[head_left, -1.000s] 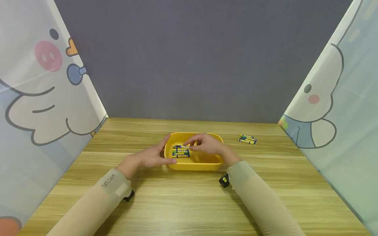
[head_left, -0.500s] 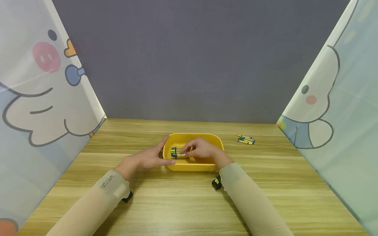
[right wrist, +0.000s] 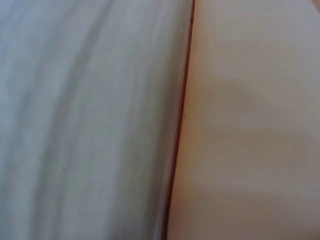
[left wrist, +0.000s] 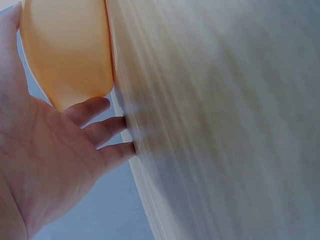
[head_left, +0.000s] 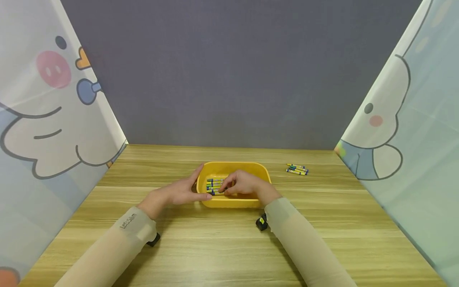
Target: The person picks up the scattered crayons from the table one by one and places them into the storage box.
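Just below centre, the left hand (head_left: 183,191) rests, spread wide, against a yellow tray (head_left: 233,203); inside, the right hand (head_left: 244,183) pinches a crayon (head_left: 217,194).

Tray (head_left: 231,203) is sitting mid-table (head_left: 201,247). Crayons (head_left: 214,184) are lying in a row in its left part. Left hand (head_left: 184,191) is straddling its left end; right hand (head_left: 244,183) is reaching in from the right, at the crayons. Loose crayons (head_left: 297,169) are lying right of tray. Partition (head_left: 229,71) is standing behind, side panels (head_left: 89,131) flanking left and right.
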Motion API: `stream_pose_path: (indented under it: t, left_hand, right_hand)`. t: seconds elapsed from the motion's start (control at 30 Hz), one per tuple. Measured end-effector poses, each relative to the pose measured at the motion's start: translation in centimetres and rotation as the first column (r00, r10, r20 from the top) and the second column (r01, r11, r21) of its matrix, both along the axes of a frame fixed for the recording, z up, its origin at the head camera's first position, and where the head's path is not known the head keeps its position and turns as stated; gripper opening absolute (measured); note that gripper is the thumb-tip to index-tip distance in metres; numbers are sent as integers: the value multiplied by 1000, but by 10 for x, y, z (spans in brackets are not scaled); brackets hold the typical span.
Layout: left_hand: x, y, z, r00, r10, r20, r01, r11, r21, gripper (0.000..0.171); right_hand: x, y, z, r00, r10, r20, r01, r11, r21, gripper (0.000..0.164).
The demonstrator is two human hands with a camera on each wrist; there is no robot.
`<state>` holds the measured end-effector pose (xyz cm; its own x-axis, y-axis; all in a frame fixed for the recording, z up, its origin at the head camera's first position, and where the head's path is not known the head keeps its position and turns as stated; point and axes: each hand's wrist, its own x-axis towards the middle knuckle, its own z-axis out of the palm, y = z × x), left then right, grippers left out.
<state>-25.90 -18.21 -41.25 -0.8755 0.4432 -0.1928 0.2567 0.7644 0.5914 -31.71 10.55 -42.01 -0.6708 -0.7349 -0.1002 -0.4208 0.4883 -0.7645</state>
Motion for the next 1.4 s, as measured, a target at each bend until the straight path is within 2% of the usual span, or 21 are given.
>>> stream_pose_path:
  t: [0.63, 0.93, 1.07, 1.2, 1.4]
  left_hand:
    - [-1, -1, -1, 1000, 6, 1, -6, 1000, -1, 129]
    - [-1, -1, -1, 1000, -9, -16, 8, 1000, -7, 130]
    - [0, 0, 0, 1000, -16, -17, 16, 1000, 5, 130]
    - [0, 0, -1, 1000, -20, -21, 21, 1000, 19, 130]
    - [-2, -2, -3, 999, -32, -18, 32, 999, 38, 131]
  right_hand:
    - [2, -1, 1, 1000, -13, -19, 14, 1000, 21, 16]
    - [0, 0, 2, 999, -51, 15, 52, 997, -61, 23]
    - [2, 5, 11, 997, -71, -11, 70, 992, -106, 28]
    - [4, 14, 28, 992, -116, -39, 109, 983, -148, 31]
    - [0, 57, 48, 968, -250, -28, 241, 953, -184, 35]
